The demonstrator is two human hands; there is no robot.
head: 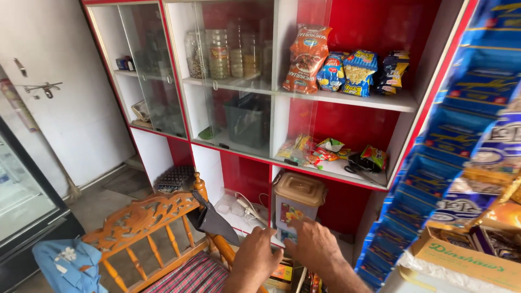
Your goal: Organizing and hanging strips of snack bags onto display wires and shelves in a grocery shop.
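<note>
While you're leaning over the wooden bench (142,220), both hands — left hand (256,254), right hand (313,244) — are reaching the lidded container (297,203) on the bottom shelf (232,216); grip unclear, can't tell.

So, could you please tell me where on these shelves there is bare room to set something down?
The upper right shelf is bare right of the snack packets. The lower right shelf shows a small white patch in front of its packets. The low compartment is crowded: both hands, left hand and right hand, are at the lidded container, with white cables beside it.
</note>
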